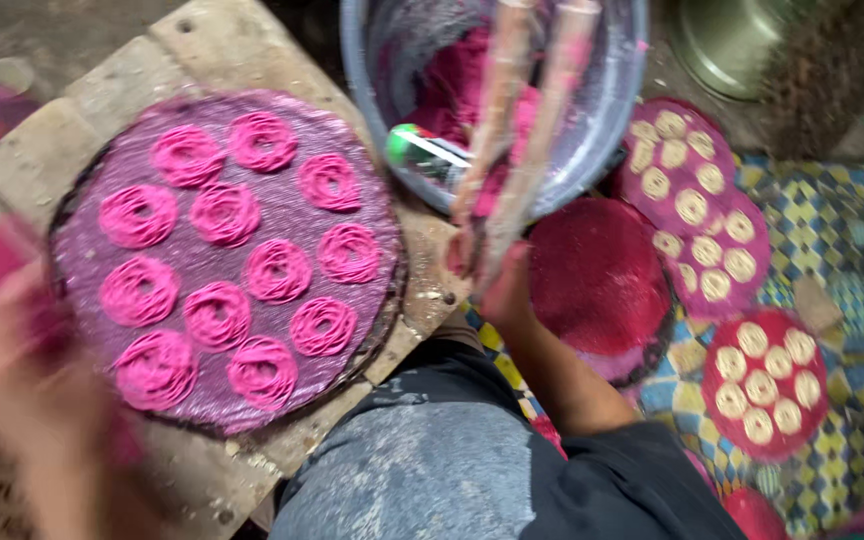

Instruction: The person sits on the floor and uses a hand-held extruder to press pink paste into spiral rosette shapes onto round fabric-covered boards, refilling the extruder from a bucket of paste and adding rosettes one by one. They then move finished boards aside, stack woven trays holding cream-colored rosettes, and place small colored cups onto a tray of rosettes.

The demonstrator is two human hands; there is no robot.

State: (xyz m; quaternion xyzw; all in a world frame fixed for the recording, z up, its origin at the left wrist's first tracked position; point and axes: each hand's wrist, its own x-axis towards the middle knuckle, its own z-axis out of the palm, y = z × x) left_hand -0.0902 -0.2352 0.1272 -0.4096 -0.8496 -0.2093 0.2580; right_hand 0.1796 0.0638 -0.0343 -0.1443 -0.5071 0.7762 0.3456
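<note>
Blurred left hand [27, 400] hovers, grip unreadable, while right hand [497, 275] clutches two sticks [522, 120] over basin [612, 90].

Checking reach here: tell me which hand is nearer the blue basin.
Right. The right hand grips long sticks that lean into the blue basin, just below its rim. The blurred left hand is far off, beside the round purple tray.

A pair of long pale wooden sticks [522, 130], smeared with pink paste, stands tilted, its lower ends pinched in the right hand's fingers [492, 270] and its upper ends leaning over the basin. A round purple woven mat [222, 255] bearing eleven pink dough spirals lies flat, just right of the blurred left-hand fingers [22, 370].
</note>
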